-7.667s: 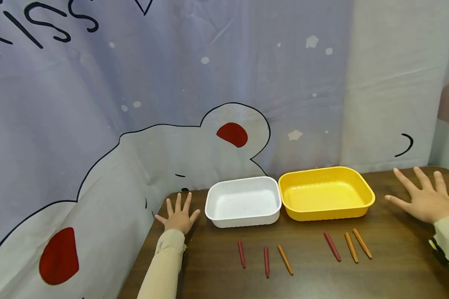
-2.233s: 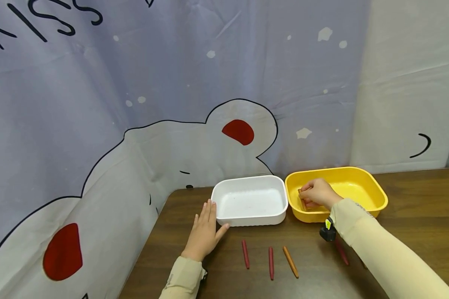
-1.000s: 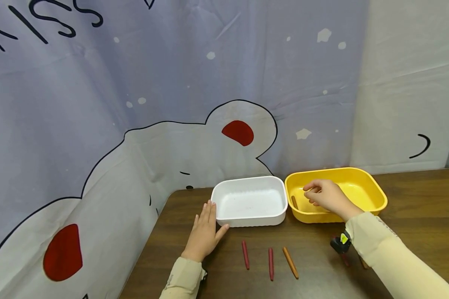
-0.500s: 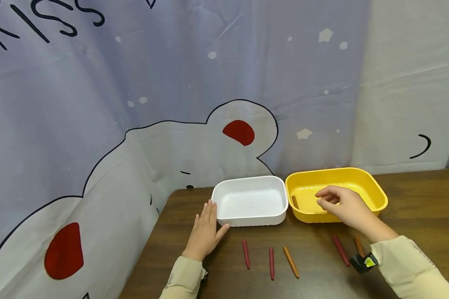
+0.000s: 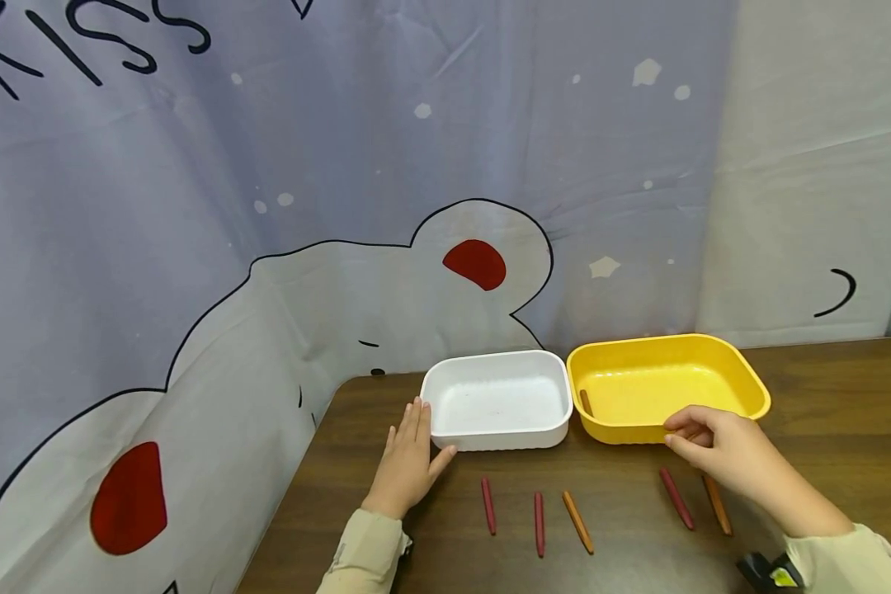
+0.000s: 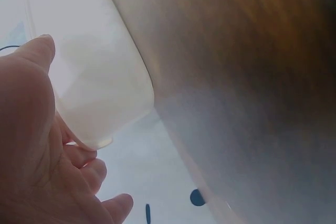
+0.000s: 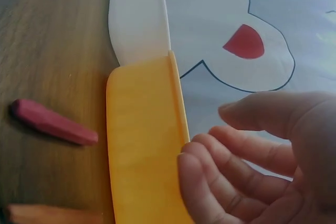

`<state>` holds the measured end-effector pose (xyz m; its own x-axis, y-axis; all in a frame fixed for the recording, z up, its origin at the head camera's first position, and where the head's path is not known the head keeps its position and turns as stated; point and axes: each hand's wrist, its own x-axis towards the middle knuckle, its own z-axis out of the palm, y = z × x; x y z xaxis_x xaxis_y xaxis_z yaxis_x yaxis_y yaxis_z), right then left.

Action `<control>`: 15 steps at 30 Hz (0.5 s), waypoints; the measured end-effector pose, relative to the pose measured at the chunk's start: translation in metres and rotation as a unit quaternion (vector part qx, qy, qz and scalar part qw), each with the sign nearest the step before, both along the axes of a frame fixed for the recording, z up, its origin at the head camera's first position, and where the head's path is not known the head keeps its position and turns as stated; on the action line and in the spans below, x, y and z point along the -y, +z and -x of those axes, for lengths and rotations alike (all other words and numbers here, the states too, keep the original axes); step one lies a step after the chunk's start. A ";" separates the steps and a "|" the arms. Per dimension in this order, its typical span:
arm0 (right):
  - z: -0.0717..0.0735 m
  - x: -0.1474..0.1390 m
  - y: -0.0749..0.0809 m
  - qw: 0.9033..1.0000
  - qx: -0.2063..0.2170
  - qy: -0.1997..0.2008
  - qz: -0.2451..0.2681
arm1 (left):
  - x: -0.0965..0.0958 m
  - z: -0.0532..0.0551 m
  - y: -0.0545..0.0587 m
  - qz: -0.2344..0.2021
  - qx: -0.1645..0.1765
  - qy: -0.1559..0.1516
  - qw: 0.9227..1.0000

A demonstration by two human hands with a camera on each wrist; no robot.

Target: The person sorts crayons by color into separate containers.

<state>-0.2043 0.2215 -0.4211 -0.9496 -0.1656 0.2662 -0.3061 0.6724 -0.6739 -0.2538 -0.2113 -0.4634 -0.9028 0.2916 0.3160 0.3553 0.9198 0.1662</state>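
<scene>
I see the left hand (image 5: 404,474) laying straight fingers against the white tray (image 5: 501,441), thumb spread. In front lie two dark red crayons (image 5: 487,506) and an orange crayon (image 5: 577,522). The adjoining yellow tray (image 5: 668,388) holds a brownish crayon (image 5: 586,403) at its left end, with a third red crayon (image 5: 676,498) and a second orange crayon (image 5: 717,505) in front. By its front rim, the right hand (image 5: 735,452) has loosely curled fingers, thumb apart.

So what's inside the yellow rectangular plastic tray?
One slender orange-brown stick shows at the left end of the yellow tray. The right hand covers part of its near edge; anything behind the hand can't be seen.
</scene>
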 end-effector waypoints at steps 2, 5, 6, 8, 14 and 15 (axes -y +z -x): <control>-0.002 -0.003 -0.002 1.000 0.006 -0.009 -0.012 | 0.000 0.000 0.000 -0.001 -0.001 0.000 1.000; -0.002 -0.008 -0.005 0.999 0.025 -0.022 -0.033 | 0.000 0.000 0.000 0.000 -0.001 0.001 1.000; -0.002 -0.010 -0.005 0.998 0.034 -0.023 -0.039 | -0.001 0.000 0.000 0.000 -0.001 0.001 1.000; -0.001 -0.014 -0.007 0.997 0.054 -0.022 -0.052 | -0.001 -0.001 0.000 0.000 0.000 0.001 1.000; 0.002 -0.022 -0.013 0.992 0.080 -0.033 -0.087 | -0.002 -0.002 0.002 -0.007 0.005 0.000 1.000; 0.002 -0.023 -0.014 0.992 0.085 -0.037 -0.088 | -0.002 -0.003 0.003 -0.008 0.005 0.000 1.000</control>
